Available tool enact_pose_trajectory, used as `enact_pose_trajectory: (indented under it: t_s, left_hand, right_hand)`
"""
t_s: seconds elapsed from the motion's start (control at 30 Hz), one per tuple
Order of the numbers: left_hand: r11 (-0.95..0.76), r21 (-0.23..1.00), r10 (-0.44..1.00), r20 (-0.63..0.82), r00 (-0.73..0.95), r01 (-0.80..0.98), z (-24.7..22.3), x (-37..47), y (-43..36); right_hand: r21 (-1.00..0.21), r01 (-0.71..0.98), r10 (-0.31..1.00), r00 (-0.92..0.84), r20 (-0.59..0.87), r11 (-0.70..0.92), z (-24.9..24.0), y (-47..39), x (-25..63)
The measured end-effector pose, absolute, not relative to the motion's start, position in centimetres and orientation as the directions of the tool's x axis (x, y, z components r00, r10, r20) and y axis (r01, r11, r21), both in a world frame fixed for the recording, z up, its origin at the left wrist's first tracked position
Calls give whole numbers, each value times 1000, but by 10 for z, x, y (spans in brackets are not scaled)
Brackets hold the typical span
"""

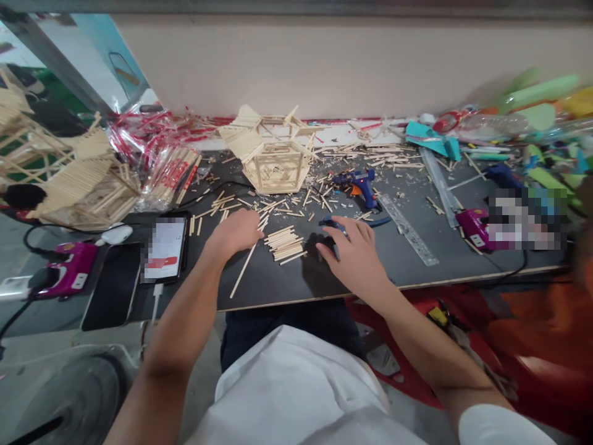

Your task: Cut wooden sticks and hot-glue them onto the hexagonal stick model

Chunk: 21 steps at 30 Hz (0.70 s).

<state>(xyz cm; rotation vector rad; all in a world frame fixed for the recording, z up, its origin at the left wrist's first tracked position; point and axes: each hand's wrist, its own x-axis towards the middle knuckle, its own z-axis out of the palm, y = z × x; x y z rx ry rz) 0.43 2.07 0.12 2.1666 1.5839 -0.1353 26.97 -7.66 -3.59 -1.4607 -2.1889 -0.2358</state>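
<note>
My left hand (pixel 239 231) is closed, its fingertips pinched at the upper end of a long thin wooden stick (pixel 241 274) that slants toward the table's front edge. To its right lies a small pile of short wooden sticks (pixel 285 245), side by side. Beyond the pile, my right hand (pixel 351 250) hovers low with thumb and forefinger apart. A blue-handled tool (pixel 380 222) lies partly hidden beneath its fingers. A blue glue gun (pixel 365 185) rests behind my right hand. Farther back stands a many-sided stick structure (pixel 277 168).
A clear ruler (pixel 408 231) lies right of my right hand. Two phones (pixel 163 250) and a purple power socket (pixel 76 269) are at the left, beside another stick model (pixel 88 188). Loose sticks (pixel 384 156) and red-clear wrappers (pixel 134 139) line the back. Another purple socket (pixel 475 227) sits right.
</note>
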Motion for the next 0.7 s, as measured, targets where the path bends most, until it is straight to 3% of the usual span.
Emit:
enact_pose_trajectory:
  t_s: [0.13, 0.17, 0.23, 0.3, 0.37, 0.5, 0.7]
  left_hand:
    - [-243, 342, 855, -367, 367, 908, 13, -4, 22]
    - [-236, 399, 843, -369, 391, 886, 17, -8, 22]
    - [-201, 623, 815, -322, 482, 756, 24, -15, 22]
    - [-150, 824, 834, -191, 518, 546, 28, -18, 20]
    - [-154, 919, 896, -25, 443, 363, 27, -14, 19]
    - [-266, 951, 930, 210, 303, 159, 13, 5, 22]
    - [-387, 913, 918, 369, 145, 125, -5, 14, 33]
  right_hand:
    - [-280, 832, 825, -318, 467, 480, -24, -57, 259]
    - [-337, 804, 833, -319, 451, 491, -19, -51, 254]
    - [-472, 726, 856, -331, 398, 500, -9, -38, 243]
    - [-625, 608, 871, -372, 321, 490, 2, -23, 230]
    - [-743, 474, 856, -448, 260, 473, 9, -9, 218]
    - [-804, 328, 796, -542, 271, 497, 4, 14, 205]
    - [-876, 166, 827, -446, 342, 452, -17, 32, 210]
